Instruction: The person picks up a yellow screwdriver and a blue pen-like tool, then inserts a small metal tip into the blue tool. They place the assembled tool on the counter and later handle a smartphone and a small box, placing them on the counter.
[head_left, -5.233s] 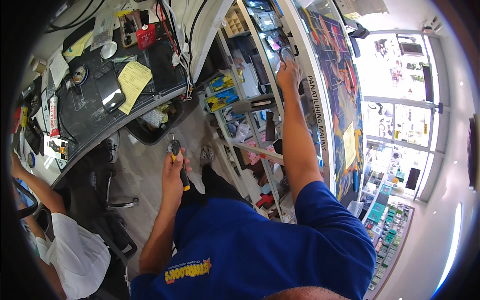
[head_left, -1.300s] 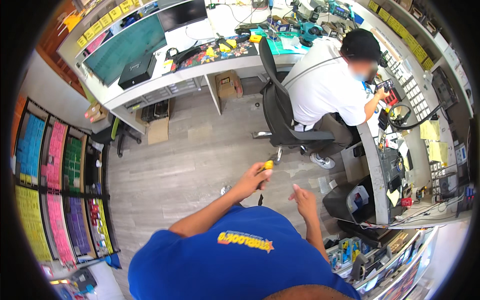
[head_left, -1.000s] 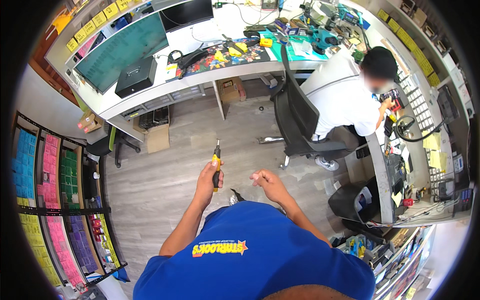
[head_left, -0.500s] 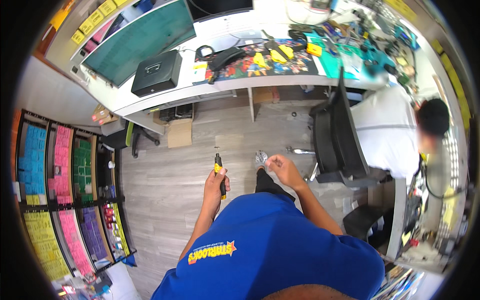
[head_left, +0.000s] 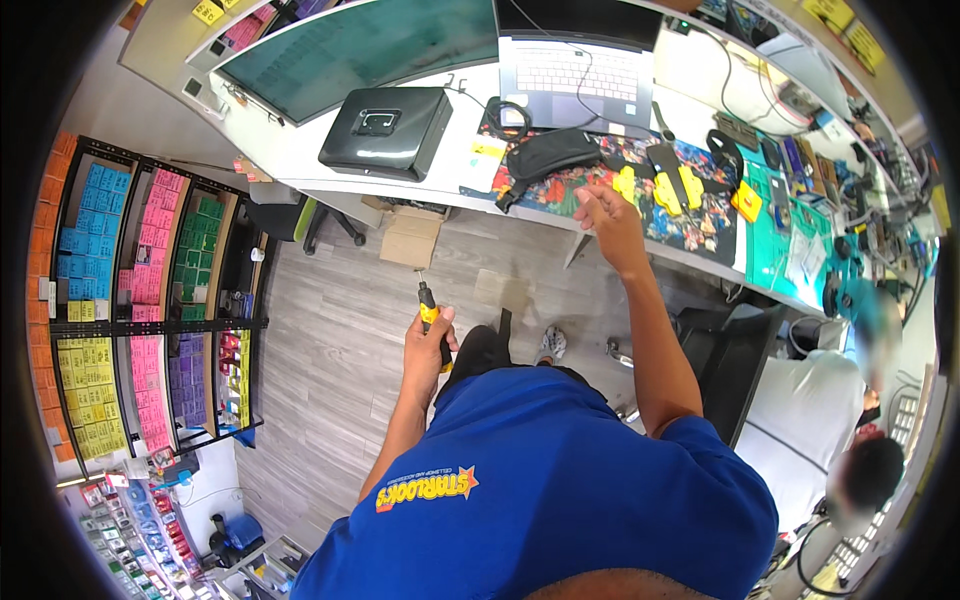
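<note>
My left hand is closed around a slim yellow-and-black handheld tool, with its thin metal tip pointing away from me, over the floor. My right hand is stretched forward to the desk's front edge, its fingers loosely bent and apart with nothing visible in them. In the picture it overlaps the edge of a colourful patterned mat; I cannot tell whether it touches it. Close by on the mat are a black pouch with a strap and several yellow-and-black items.
On the white desk stand a black cash box, a large monitor and a laptop. A person in a white top sits at the right on a black chair. Shelves with coloured boxes line the left.
I have come closer to the desk. My right hand has gone from near my body forward to the desk edge. The left hand still grips the tool.
</note>
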